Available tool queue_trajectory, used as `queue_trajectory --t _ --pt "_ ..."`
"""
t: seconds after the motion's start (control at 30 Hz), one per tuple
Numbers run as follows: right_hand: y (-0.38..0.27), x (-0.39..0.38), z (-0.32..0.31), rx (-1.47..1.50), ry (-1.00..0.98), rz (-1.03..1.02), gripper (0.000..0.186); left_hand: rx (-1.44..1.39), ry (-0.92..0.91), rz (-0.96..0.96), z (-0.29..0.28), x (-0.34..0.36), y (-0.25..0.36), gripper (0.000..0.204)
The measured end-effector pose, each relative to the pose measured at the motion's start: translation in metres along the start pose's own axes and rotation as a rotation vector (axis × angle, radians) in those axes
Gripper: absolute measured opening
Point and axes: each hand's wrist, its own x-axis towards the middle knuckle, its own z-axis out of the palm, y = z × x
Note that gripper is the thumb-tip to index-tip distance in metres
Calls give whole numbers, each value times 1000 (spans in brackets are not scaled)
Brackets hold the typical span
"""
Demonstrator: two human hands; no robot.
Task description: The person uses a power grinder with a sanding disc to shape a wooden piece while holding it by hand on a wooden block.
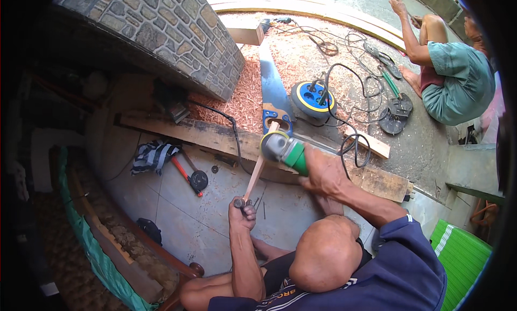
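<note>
My right hand (325, 173) is wrapped round the green body of an angle grinder (293, 153). The grinder's round disc, with a yellowish rim, meets or overlaps the upper part of a pale wooden handle. That handle belongs to what looks like a hammer (256, 177), with dark, rounded metal ends at its lower end. Closed around this dark end is my left hand (242, 215), which holds the handle slanting up and away from me. Just beyond the disc lies a handsaw (276, 82) with a wood-and-blue grip. Whether the disc is spinning cannot be seen.
A thick wooden beam (371, 180) crosses in front of me. Beyond it are a blue-and-black cable reel (314, 97), loose cords, wood shavings (245, 87) and a stone-patterned block (177, 39). A red-handled tool (182, 168) lies left. Another person (458, 79) sits at far right.
</note>
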Motion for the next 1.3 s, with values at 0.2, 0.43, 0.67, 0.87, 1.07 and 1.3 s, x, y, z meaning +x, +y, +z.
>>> queue_trajectory --t 0.2,0.43,0.67,0.87,1.07,1.3 --pt "-5 -1 4 12 -65 -23 84 -67 -80 -127 -2 4 -1 28" --pt "-7 5 2 18 -162 10 91 -46 -133 -171 -9 1 3 32" --pt "3 32 -12 12 17 127 86 -50 -185 -189 -8 8 -5 30" --pt "-25 -11 -14 -17 -246 -48 91 -35 -39 -70 -2 2 -3 30" --pt "-4 10 -22 -39 -25 24 90 58 97 110 19 -3 -12 33" --pt "-37 -11 -15 -26 -216 -146 83 26 129 92 15 -9 -11 33"
